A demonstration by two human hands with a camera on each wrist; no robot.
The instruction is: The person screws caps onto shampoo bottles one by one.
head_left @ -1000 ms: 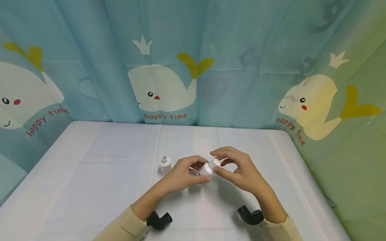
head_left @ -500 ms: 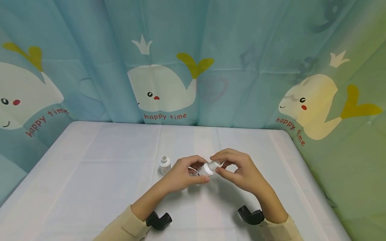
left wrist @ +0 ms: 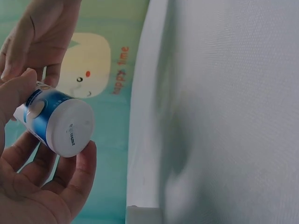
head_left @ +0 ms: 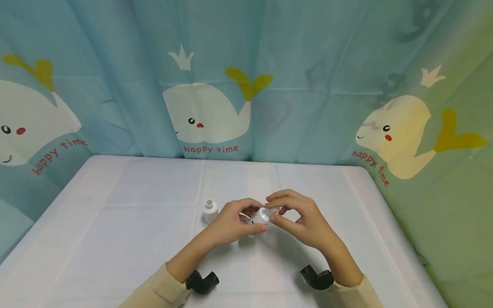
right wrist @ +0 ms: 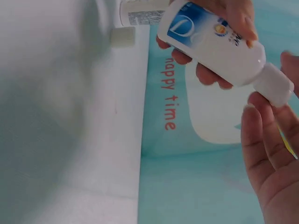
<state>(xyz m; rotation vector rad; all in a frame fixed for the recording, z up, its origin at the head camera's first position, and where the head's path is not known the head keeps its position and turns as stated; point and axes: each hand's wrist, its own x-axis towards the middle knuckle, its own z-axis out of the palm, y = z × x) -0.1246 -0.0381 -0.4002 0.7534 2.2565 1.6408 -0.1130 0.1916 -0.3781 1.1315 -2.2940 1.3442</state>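
the left hand (head_left: 231,222) grips a small white bottle (right wrist: 212,42) with a blue label, fingers and thumb curled round its body, lifted above the white table (head_left: 115,222). the right hand (head_left: 304,220) pinches the white cap (right wrist: 274,84) at the bottle's neck between thumb and fingertips (right wrist: 259,140). the bottle sits between the two hands, its body wrapped in the left fingers and its cap end poking out toward the right fingers.

its long axis lies nearly level, tilted a little: the flat base (left wrist: 70,133) faces back toward the left wrist, the capped end points across to the right hand.

judging from this, the cap looks seated on the neck, but whether it is fully tight or only partly turned cannot be told; the twisting at the cap seems to be the step in hand. a second small bottle (head_left: 210,211) stands upright on the table just beyond the left knuckles, its neck open with no cap on it, so that one appears to be untouched as yet.
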